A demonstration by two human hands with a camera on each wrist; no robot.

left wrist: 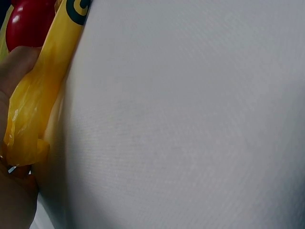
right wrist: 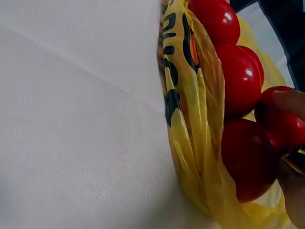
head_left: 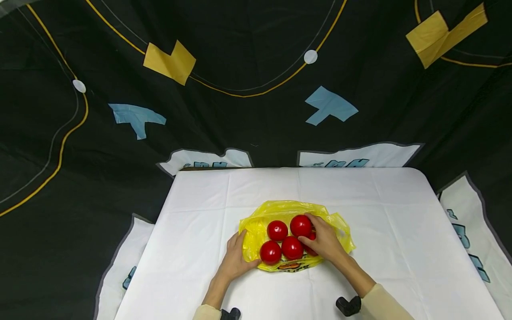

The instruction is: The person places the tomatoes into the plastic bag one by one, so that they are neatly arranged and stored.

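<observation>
Several shiny red tomatoes [head_left: 270, 252] sit in a crumpled yellow plastic bag [head_left: 264, 213] that lies on the table, its mouth spread wide. At the bag's left side my left hand [head_left: 235, 259] holds its edge, the thumb over the rim and the fingers on the outer side, as the left wrist view shows. My right hand [head_left: 326, 240] reaches in from the right and grips the far right tomato [head_left: 301, 226] between thumb and fingers. Just below that one, another tomato [right wrist: 250, 160] is partly hidden by this hand in the head view.
A white cloth covers the table [head_left: 192, 284]. Behind it hangs a black curtain [head_left: 248, 129] with blue and gold shapes. Dark printing [right wrist: 172, 90] marks the bag's near side. Black wrist devices [head_left: 349, 306] show near both sleeves.
</observation>
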